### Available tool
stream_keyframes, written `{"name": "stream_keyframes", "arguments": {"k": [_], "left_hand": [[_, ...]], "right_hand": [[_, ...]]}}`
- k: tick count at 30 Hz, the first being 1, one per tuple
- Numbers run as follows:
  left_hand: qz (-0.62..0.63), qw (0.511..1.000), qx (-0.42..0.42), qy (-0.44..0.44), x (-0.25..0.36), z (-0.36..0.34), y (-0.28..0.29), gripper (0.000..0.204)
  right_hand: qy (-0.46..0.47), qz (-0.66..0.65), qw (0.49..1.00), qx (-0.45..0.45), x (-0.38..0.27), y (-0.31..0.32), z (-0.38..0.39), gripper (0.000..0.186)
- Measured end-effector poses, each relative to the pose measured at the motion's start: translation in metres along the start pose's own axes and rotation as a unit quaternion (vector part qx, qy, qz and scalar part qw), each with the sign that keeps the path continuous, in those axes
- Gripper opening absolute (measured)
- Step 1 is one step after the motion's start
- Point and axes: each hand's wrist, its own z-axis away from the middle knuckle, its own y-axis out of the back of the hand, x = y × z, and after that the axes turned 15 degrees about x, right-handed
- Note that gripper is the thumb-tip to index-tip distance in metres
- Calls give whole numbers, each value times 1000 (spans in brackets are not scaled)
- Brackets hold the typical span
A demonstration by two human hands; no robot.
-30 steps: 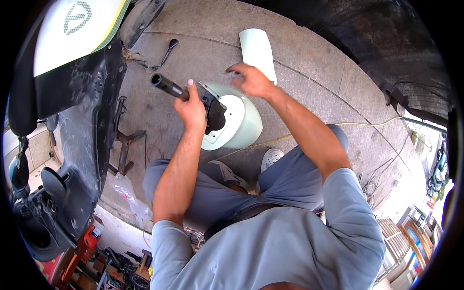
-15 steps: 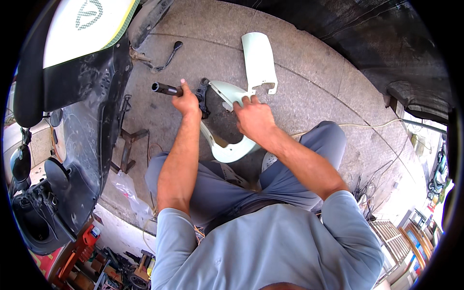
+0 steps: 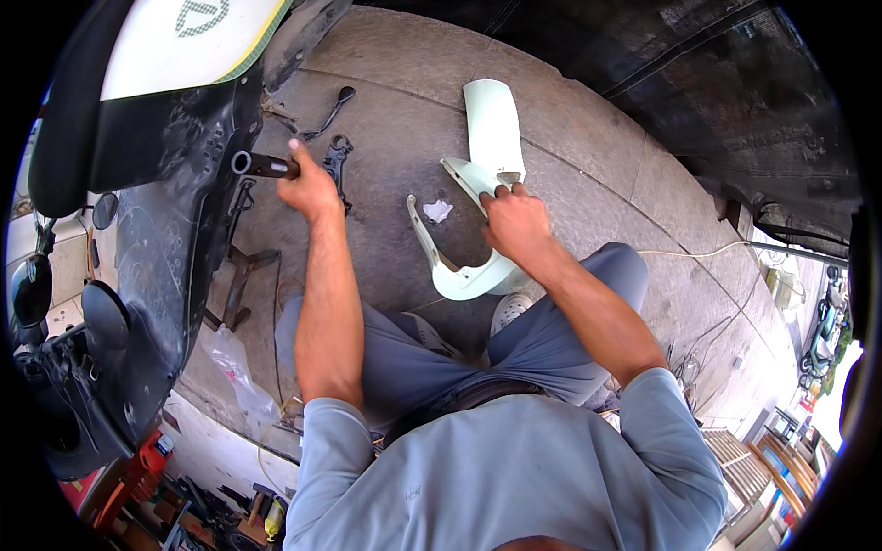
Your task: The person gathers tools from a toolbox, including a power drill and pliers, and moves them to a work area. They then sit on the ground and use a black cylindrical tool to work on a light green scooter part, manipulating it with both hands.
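My left hand is closed around the dark metal tube of a steering stem. Its hollow end points left, and its clamp bracket shows on the other side of my fingers. In my right hand is the right arm of a pale green U-shaped plastic panel. My fingers hook over its upper edge, and its curved bottom lies just in front of my shoes. A second pale green panel, broad and curved, lies on the ground beyond my right hand, touching or nearly touching the first.
A black and white scooter body fills the left side. Near it are a black mirror, a metal stand and a clear plastic bag. A white scrap lies inside the U panel. A cable runs right.
My left hand has carried the steering stem left, away from the U panel. My right hand has shifted the panel to the right, and the white scrap now shows fully.
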Motion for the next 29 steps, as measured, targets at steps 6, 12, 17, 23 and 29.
{"name": "stream_keyframes", "arguments": {"k": [6, 12, 17, 23, 29], "left_hand": [[36, 995, -26, -84, 46, -22, 32, 45], [76, 994, -80, -26, 53, -41, 58, 42], [89, 979, -180, -30, 62, -54, 78, 41], [56, 963, -261, -21, 125, -51, 141, 40], [74, 948, -308, -12, 323, -7, 216, 21]], "right_hand": [[4, 6, 1000, 22, -40, -8, -19, 31], [-30, -30, 999, -18, -75, -12, -35, 29], [-77, -32, 996, -22, -83, -47, -53, 31], [-13, -149, 988, 36, -111, 20, -36, 61], [268, -516, 813, -28, -231, 246, 11, 80]]}}
